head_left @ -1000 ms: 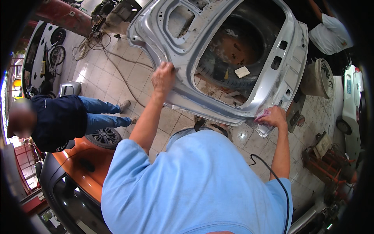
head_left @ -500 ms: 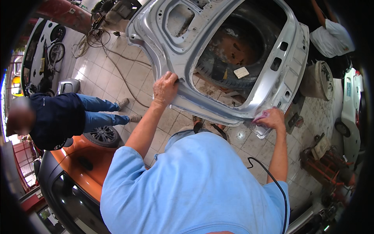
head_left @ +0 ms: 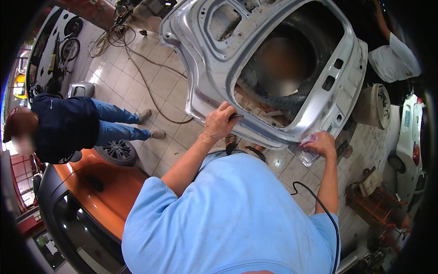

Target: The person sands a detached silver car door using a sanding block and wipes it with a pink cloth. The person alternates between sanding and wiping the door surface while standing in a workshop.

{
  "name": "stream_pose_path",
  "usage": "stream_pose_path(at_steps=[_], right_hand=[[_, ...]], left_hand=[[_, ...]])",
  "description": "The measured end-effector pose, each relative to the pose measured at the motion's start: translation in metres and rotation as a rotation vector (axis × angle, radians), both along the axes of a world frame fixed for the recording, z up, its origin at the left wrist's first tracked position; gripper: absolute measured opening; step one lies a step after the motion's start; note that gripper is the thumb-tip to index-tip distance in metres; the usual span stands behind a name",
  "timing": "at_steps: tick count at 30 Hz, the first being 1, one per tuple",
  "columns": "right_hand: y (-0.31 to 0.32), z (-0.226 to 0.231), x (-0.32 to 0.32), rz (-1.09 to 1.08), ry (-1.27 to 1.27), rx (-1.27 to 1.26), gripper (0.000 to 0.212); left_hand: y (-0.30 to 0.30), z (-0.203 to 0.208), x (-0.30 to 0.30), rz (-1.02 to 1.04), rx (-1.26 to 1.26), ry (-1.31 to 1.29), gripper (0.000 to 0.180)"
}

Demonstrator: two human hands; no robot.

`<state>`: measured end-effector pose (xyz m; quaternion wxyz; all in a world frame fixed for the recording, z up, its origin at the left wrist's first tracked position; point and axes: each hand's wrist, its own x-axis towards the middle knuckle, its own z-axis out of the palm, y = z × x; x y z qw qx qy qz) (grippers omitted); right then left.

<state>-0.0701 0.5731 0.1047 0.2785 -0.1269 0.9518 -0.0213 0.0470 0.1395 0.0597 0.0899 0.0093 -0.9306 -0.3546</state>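
A silver car tailgate frame [head_left: 214,75] lies in front of me with its inner side up and a large window opening. My left hand [head_left: 221,121] is closed at its near edge, left of the opening's lower corner. A small dark flat piece [head_left: 236,117] pokes out from those fingers; its kind is unclear. My right hand [head_left: 323,143] is closed around a crumpled, clear plastic bag [head_left: 308,157] with pinkish purple in it, at the frame's near right corner. The fingers hide part of the bag.
A tyre [head_left: 255,89] shows through the opening, under the frame. A grimy bucket [head_left: 375,107] stands to the right, near a person in a white shirt [head_left: 396,59]. Another person [head_left: 68,121] stands at left by an orange car [head_left: 102,189]. A hose [head_left: 150,96] crosses the tiled floor.
My left hand has moved right and a little nearer along the frame's edge, with the dark piece still in it. My right hand stays at the corner with the bag. The view has shifted slightly.
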Motion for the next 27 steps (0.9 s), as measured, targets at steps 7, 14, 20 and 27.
stream_pose_path(at_steps=[7, 14, 20, 27], right_hand=[[-0.046, 0.047, -0.03, -0.185, -0.34, -0.377, 0.036], [-0.236, 0.061, -0.084, 0.079, -0.068, -0.928, 0.052], [-0.445, 0.03, -0.123, 0.19, 0.423, -0.668, 0.086], [-0.449, -0.045, -0.016, 0.444, 0.516, -0.422, 0.066]], left_hand=[[-0.031, 0.018, -0.008, -0.055, 0.418, -0.137, 0.037], [-0.031, 0.018, 0.004, -0.093, 0.523, -0.088, 0.035], [-0.034, 0.029, 0.019, -0.156, 0.591, -0.038, 0.032], [-0.046, 0.019, 0.108, 0.004, 0.724, -0.112, 0.026]])
